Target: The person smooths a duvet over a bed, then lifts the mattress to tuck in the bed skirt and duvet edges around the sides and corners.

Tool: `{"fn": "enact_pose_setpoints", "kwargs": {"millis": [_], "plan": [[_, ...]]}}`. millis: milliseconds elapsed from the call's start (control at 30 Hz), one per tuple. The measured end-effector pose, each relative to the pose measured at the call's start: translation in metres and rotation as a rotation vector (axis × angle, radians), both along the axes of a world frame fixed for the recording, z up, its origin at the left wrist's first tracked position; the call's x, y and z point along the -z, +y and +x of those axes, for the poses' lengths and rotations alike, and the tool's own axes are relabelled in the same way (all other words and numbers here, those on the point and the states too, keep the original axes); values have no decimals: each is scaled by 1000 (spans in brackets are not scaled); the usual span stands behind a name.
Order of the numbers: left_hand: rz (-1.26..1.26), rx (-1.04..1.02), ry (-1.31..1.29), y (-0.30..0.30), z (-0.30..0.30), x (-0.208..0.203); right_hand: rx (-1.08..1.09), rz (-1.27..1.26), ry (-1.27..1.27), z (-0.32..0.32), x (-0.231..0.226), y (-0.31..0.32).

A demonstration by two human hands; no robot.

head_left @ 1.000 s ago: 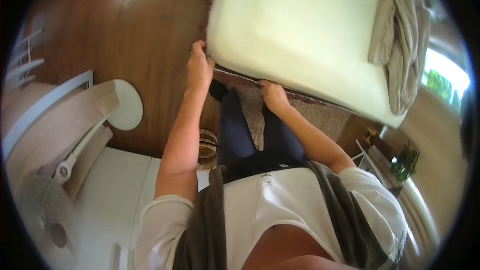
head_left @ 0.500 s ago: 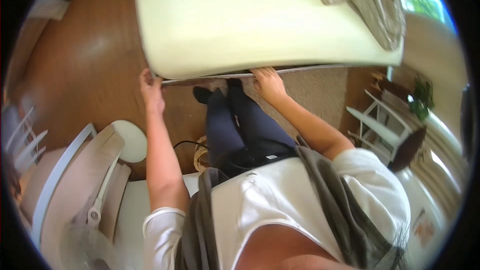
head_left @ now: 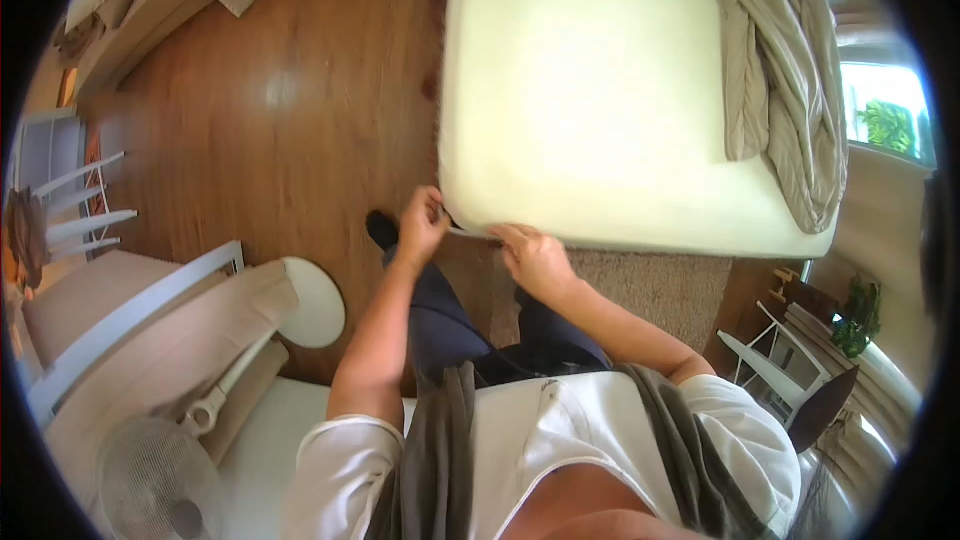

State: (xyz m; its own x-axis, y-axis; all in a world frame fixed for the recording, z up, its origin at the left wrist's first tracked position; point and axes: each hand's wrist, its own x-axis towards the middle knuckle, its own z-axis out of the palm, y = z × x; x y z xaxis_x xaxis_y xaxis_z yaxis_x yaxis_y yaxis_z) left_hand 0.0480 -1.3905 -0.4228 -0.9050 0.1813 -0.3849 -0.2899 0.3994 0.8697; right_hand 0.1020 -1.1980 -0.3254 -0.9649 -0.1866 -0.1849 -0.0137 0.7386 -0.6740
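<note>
A mattress (head_left: 600, 90) in a pale cream fitted cover lies ahead of me. At its near left corner, my left hand (head_left: 425, 225) is closed, its fingers pinching a thin pale fabric edge (head_left: 468, 233) that runs along the mattress's lower side. My right hand (head_left: 535, 255) is just to the right, fingers curled over the same edge and pressed against the mattress's near side. Its fingertips are partly hidden. A crumpled beige blanket (head_left: 775, 80) lies on the far right part of the mattress.
A brown wooden floor (head_left: 270, 120) stretches left, and a tan rug (head_left: 650, 295) shows beneath the near side. To the left stand a round white stool top (head_left: 315, 302), a fan (head_left: 160, 480) and a white chair (head_left: 85, 225). Another white chair (head_left: 775, 370) and a plant (head_left: 858, 318) are at right.
My right hand has moved left along the mattress edge, closer to my left hand. Both hands now meet near the corner. My view has shifted, showing more floor at left.
</note>
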Motion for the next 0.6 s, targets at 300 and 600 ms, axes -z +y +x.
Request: {"fn": "enact_pose_setpoints", "kwargs": {"millis": [300, 600], "plan": [[157, 494, -13, -46, -21, 4, 483, -110, -70, -166, 76, -111], [44, 545, 18, -111, -171, -27, 852, 215, -235, -277, 147, -111]]}}
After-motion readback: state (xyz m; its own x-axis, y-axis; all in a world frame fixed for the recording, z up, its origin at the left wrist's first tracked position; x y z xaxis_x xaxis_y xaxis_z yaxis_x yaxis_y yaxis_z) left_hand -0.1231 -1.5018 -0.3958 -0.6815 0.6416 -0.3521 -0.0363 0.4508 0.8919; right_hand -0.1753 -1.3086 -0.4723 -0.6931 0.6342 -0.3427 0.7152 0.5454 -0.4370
